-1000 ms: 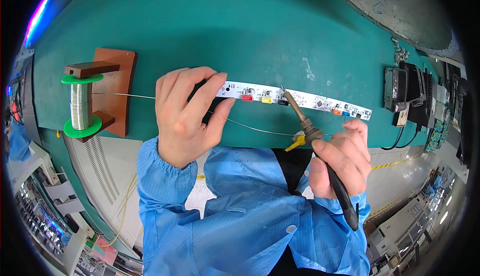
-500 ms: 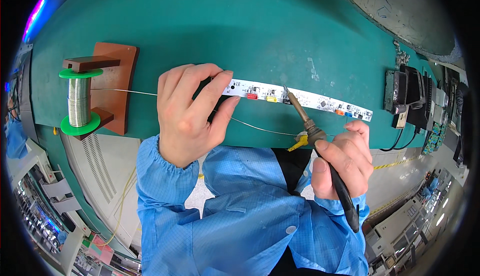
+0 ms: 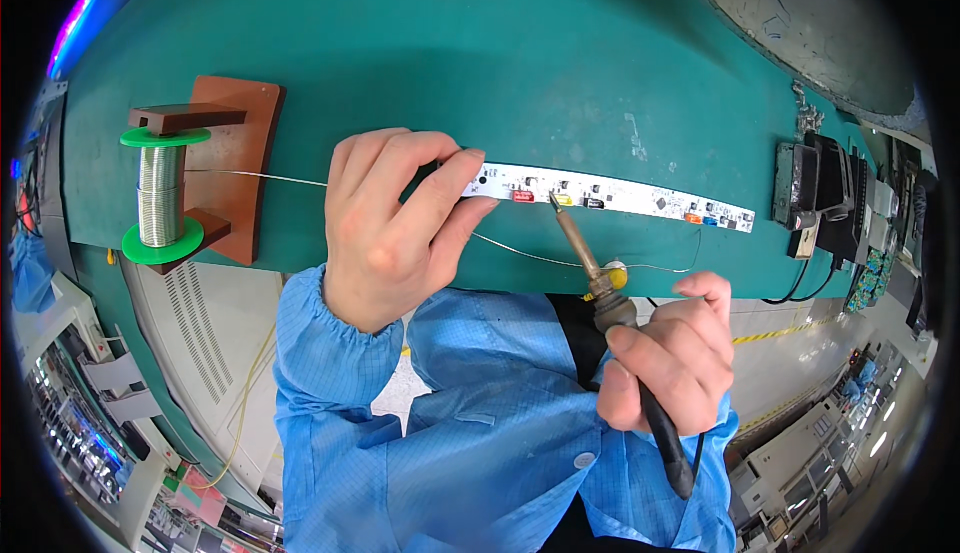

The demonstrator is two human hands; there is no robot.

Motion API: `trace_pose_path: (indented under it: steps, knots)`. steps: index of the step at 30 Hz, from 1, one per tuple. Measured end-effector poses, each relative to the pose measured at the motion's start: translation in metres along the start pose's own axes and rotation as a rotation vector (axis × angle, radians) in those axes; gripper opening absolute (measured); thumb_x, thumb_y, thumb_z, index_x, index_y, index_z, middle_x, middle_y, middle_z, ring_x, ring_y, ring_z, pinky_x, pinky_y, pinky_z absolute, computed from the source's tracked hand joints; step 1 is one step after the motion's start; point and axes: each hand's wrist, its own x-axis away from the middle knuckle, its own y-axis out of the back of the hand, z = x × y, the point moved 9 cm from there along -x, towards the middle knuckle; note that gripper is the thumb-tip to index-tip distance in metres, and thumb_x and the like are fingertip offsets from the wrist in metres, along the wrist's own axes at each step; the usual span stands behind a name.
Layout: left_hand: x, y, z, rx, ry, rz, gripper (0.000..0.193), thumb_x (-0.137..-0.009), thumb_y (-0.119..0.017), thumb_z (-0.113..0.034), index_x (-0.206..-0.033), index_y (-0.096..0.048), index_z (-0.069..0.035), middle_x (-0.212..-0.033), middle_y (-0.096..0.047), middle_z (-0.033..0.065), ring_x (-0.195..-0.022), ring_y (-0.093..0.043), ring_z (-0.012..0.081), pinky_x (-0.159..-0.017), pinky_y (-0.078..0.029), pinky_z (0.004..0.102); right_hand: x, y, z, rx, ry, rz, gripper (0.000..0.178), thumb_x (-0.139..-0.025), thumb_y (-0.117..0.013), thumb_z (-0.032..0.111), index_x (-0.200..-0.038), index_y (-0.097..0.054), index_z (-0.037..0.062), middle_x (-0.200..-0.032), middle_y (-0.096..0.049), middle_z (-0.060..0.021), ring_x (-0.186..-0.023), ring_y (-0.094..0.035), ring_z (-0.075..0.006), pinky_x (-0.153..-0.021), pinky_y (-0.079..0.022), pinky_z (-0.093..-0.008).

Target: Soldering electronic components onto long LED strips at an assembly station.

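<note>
My left hand (image 3: 400, 218) is closed on the left end of a long, narrow white circuit board (image 3: 625, 196), thumb and fingertips pinching it. Small red (image 3: 523, 196), yellow, black, orange and blue parts sit along the board's near edge. In my right hand (image 3: 680, 358) is a soldering iron (image 3: 607, 303), held by its dark handle. Its tip lies at the board, beside the yellow part (image 3: 563, 200); whether it touches cannot be made out. Thin solder wire (image 3: 270, 177) runs from a green-flanged spool (image 3: 160, 193) to behind my left hand and emerges again below the board, curving right.
The spool sits on a brown holder (image 3: 262, 143) at the left of the green mat (image 3: 450, 73). A black boxy device (image 3: 797, 185) with cables stands on the right. A large grey rounded object (image 3: 790, 13) takes up the far right corner. The table's near edge runs beside my body.
The soldering iron's tip has moved left along the board, from near the black part to the yellow one. My left hand and the board have shifted slightly right.
</note>
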Motion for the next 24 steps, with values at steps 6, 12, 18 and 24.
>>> trace_pose_path:
  steps: [6, 12, 18, 24]
  knots:
    - [0.002, 0.000, 0.000, 0.001, -0.018, -0.040, 0.034, -0.059, -0.080, -0.009, -0.090, -0.067, -0.004, -0.090, -0.061, 0.0071, -0.081, -0.057, 0.0254, -0.071, -0.044, 0.0375, -0.002, -0.009, -0.001, 0.028, 0.008, 0.030, 0.017, -0.061, -0.067, 0.004, -0.078, -0.070, 0.0081, -0.052, -0.049, 0.0029, -0.048, -0.044, -0.0121, -0.068, -0.045, -0.0333]
    - [0.002, 0.000, 0.000, 0.002, -0.029, -0.039, 0.035, -0.059, -0.080, -0.009, -0.090, -0.067, -0.004, -0.090, -0.060, 0.0069, -0.081, -0.057, 0.0255, -0.071, -0.044, 0.0377, -0.004, -0.013, -0.001, 0.014, -0.007, 0.055, 0.017, -0.061, -0.069, 0.005, -0.078, -0.070, 0.0073, -0.052, -0.048, 0.0029, -0.047, -0.043, -0.0122, -0.067, -0.045, -0.0334]
    - [0.001, -0.001, 0.000, -0.003, -0.028, -0.037, 0.035, -0.058, -0.080, -0.008, -0.090, -0.067, -0.004, -0.090, -0.060, 0.0070, -0.082, -0.057, 0.0254, -0.071, -0.044, 0.0375, -0.005, -0.013, -0.001, 0.022, 0.000, 0.069, 0.017, -0.061, -0.069, 0.004, -0.078, -0.070, 0.0070, -0.052, -0.049, 0.0020, -0.048, -0.044, -0.0126, -0.067, -0.045, -0.0335]
    - [0.001, -0.001, 0.001, -0.004, -0.029, -0.033, 0.034, -0.059, -0.080, -0.008, -0.090, -0.067, -0.004, -0.090, -0.060, 0.0069, -0.082, -0.057, 0.0254, -0.072, -0.044, 0.0375, -0.004, -0.005, -0.005, -0.006, -0.031, 0.025, 0.018, -0.061, -0.068, 0.003, -0.078, -0.071, 0.0068, -0.053, -0.052, 0.0013, -0.049, -0.048, -0.0128, -0.069, -0.046, -0.0344]
